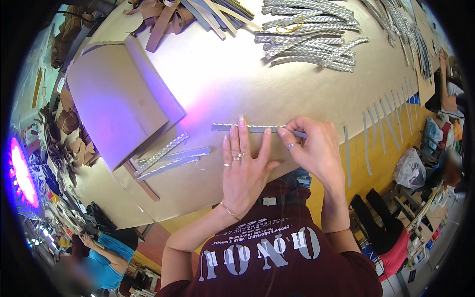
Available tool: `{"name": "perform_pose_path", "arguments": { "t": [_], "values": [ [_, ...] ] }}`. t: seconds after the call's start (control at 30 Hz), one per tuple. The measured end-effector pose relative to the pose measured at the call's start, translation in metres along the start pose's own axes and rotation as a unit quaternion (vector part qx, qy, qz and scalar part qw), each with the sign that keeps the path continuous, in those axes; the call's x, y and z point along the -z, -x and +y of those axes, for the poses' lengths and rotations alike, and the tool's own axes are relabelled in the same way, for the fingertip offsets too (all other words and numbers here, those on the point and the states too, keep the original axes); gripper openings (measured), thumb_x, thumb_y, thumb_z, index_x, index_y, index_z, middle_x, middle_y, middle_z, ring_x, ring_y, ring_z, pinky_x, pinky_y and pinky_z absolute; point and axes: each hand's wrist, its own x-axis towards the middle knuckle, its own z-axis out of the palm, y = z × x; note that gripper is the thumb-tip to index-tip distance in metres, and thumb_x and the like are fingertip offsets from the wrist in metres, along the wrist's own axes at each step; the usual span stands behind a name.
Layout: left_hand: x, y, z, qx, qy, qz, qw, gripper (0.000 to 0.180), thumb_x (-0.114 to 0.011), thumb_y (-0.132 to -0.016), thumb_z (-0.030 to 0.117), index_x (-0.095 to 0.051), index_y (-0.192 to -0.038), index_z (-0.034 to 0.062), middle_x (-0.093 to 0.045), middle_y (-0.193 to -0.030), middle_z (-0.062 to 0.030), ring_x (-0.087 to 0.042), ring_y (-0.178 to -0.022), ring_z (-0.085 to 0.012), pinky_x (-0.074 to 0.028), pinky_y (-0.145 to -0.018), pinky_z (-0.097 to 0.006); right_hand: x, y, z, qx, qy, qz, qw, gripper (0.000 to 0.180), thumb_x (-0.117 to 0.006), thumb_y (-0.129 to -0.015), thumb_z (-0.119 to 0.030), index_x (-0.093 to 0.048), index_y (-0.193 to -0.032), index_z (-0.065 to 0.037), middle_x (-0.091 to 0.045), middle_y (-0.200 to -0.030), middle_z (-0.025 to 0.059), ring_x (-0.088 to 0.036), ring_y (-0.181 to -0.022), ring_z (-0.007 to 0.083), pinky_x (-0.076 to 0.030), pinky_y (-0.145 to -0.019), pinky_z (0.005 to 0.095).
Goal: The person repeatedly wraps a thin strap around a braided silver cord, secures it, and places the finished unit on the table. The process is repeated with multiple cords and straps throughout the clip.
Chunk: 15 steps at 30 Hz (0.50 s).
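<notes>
A narrow grey strip [220, 128] lies crosswise on the table, with a thin pale twisted cord running along its far edge. My left hand [242, 173] rests flat over it, fingers spread, the fingertips pressing on strip and cord. At the strip's right part my right hand [318, 148] is closed in a pinch at the edge where the cord runs. A short end of the grey strip sticks out beneath its fingers. Left of my hands lie a silvery braided strap [166, 151] and grey strips edged with pale cord [180, 161].
A bent tan board [111, 99] stands at the left. Brown and grey strips [170, 22] are heaped at the far side, beside a pile of silvery braided straps [311, 39]. Several grey strips [347, 158] line the right table edge. Other people sit beyond the table.
</notes>
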Motion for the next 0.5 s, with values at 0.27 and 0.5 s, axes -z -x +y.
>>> {"name": "perform_pose_path", "arguments": {
  "t": [0.27,0.5],
  "values": [
    [-0.003,-0.003,0.011,0.025,0.042,0.005,0.999,0.078,-0.071,-0.083,0.047,-0.042,-0.150,0.0206,-0.019,-0.156,-0.0363,-0.020,-0.146,-0.0501,-0.019,-0.118,-0.056,0.003,0.007,0.011,-0.034,-0.052,0.013,0.998,0.019,-0.075,-0.085,-0.018,-0.067,-0.081,-0.002,-0.063,-0.062,0.0087,-0.058,-0.053,0.0210,-0.045,-0.054,0.0319],
    [-0.003,-0.002,0.011,-0.014,0.029,-0.027,0.999,0.079,-0.063,-0.089,0.047,-0.037,-0.152,0.0076,-0.027,-0.160,-0.0204,-0.025,-0.149,-0.0330,-0.020,-0.121,-0.048,0.007,0.024,0.003,0.130,0.053,0.065,0.988,0.013,-0.075,-0.084,-0.015,-0.066,-0.085,-0.007,-0.063,-0.072,0.0030,-0.059,-0.065,0.0189,-0.038,-0.071,0.0334]
  ]
}}
